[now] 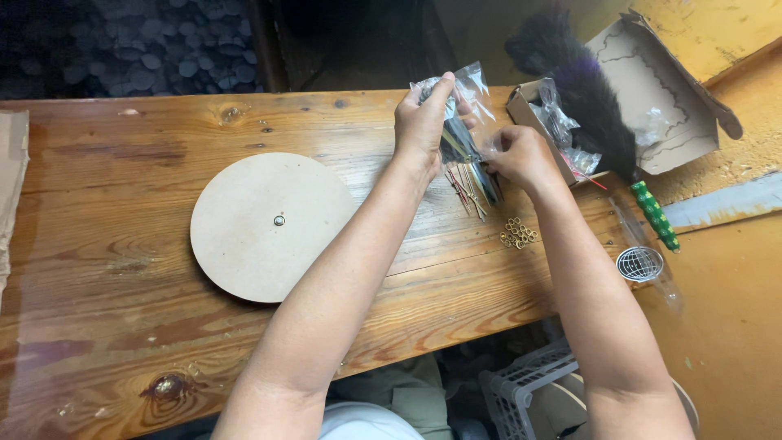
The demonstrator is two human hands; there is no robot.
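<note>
Head view: bag (458, 122) gripped by left hand (422, 122) & right hand (521, 155), fingers pinched; rods (471, 186) may spill onto surface (122, 204) if tilted.

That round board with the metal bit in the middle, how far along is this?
Done: the round board lies flat, a metal piece at its centre. In hand: both the left hand and right hand hold a clear bag of thin rods. Left: small brass rings sit loose.

Bare worktop (122, 244) well left of the left hand (423, 122), past the round disc (265, 224). Hemmed right of the right hand (521, 155) by open carton (652, 98) and feather duster (595, 98); brass rings (518, 233) just below.
</note>
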